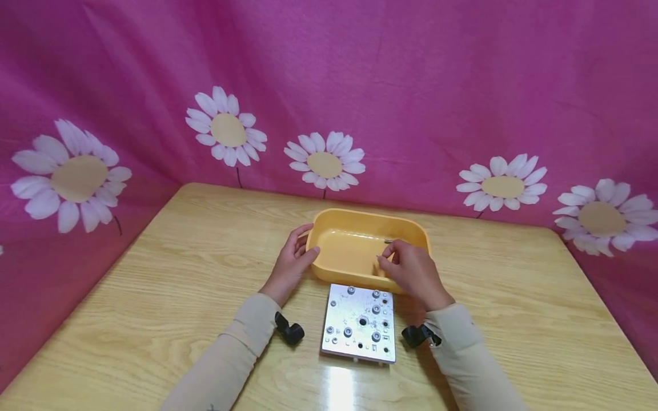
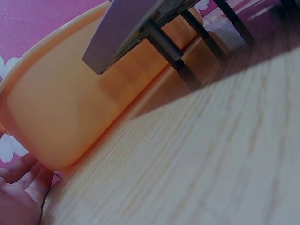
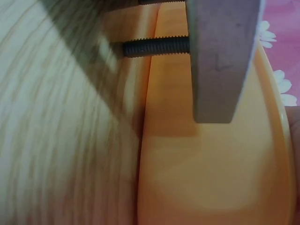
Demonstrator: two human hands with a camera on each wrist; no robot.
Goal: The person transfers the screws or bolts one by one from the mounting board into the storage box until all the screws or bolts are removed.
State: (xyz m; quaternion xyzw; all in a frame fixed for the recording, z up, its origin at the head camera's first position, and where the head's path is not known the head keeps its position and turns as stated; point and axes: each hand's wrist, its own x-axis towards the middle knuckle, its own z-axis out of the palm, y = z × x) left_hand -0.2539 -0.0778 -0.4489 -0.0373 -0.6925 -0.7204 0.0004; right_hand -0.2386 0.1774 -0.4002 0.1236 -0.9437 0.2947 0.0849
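A yellow plastic basin (image 1: 339, 251) stands on the table. My left hand (image 1: 293, 264) grips its left end, thumb at the rim and fingers along the outside; part of this hand (image 2: 21, 192) shows beside the basin in the left wrist view. Over the basin's right part, my right hand (image 1: 413, 273) has curled fingers, thumb and forefinger close together; whether they pinch something small is unclear. A small dark metal piece (image 1: 388, 241) shows by its knuckles. In front of the basin is a silver metal plate (image 1: 343, 313) with several socket-head bolts (image 1: 376, 337).
Threaded bolt shanks (image 2: 164, 49) stick out below the plate and hold it above the wooden table (image 1: 205, 319). Black wrist cameras (image 1: 289, 329) sit on both sleeves, flanking the plate. A magenta curtain (image 1: 411, 85) with white flowers hangs behind the table and at its sides.
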